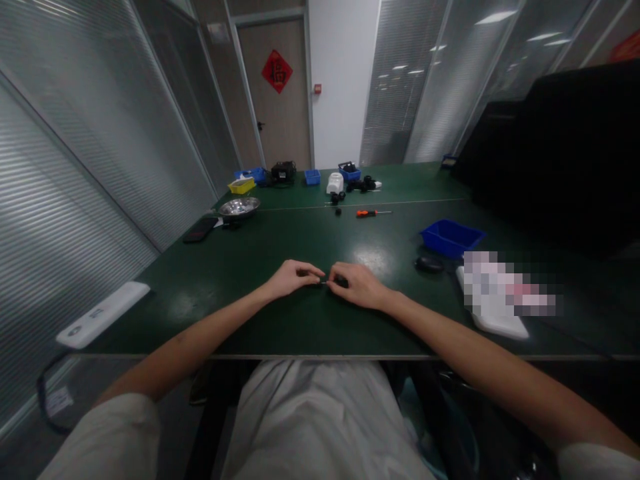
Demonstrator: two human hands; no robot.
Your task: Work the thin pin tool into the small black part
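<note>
Close together over the middle of the green table, my left hand [291,277] and my right hand [356,284] face each other. Between their fingertips shows a thin, light pin-like piece [323,283], too small to name surely. The thumb and forefinger of my left hand pinch its left end. My right hand's fingers are curled and pinched at the other end; whatever else lies inside them is hidden. Farther off lie a screwdriver [367,213] with an orange and black handle and a small black round part [339,212].
Around the green table [280,333] stand a metal bowl [240,207], a phone [201,230], a blue tray [453,238], a black mouse [429,265] and a white power strip [103,315]. At the back are a white housing [335,183], black parts [363,184] and a yellow tray [242,186].
</note>
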